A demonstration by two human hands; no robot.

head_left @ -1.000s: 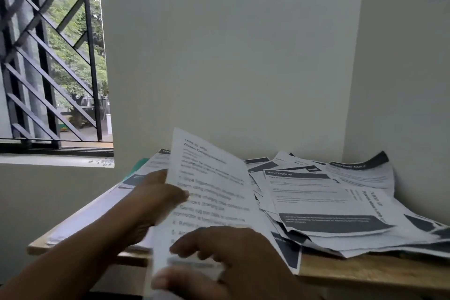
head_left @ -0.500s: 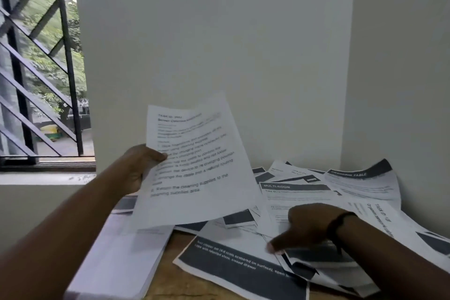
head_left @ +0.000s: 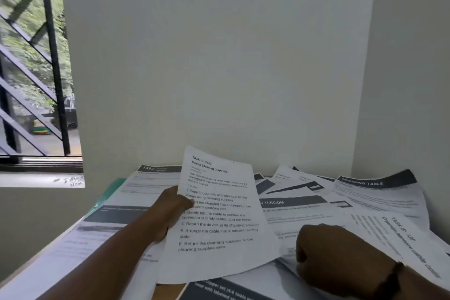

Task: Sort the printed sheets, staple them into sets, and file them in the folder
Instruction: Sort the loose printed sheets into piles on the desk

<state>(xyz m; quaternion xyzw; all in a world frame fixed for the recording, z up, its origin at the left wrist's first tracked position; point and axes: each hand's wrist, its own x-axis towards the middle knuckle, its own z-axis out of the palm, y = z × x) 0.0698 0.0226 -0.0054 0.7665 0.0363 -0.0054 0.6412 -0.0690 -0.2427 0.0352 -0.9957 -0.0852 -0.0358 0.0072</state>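
Observation:
My left hand [head_left: 170,209] pinches the left edge of a white printed sheet [head_left: 219,221] headed "Screen Cleaning Inspection", held tilted just above the table. My right hand [head_left: 323,253] lies knuckles-up on the loose pile of printed sheets [head_left: 365,202] to the right; its fingers curl down into the papers, and whether they grip one is hidden. A neater stack of sheets [head_left: 117,224] lies at the left. A green folder edge [head_left: 110,192] peeks out from under that stack. No stapler is visible.
The papers cover a wooden table [head_left: 168,291] pushed into a corner, with white walls behind and to the right. A barred window [head_left: 36,80] and its sill are at the left.
My left hand has lowered the sheet toward the table and moved it to the right. My right hand has shifted back toward me on the pile.

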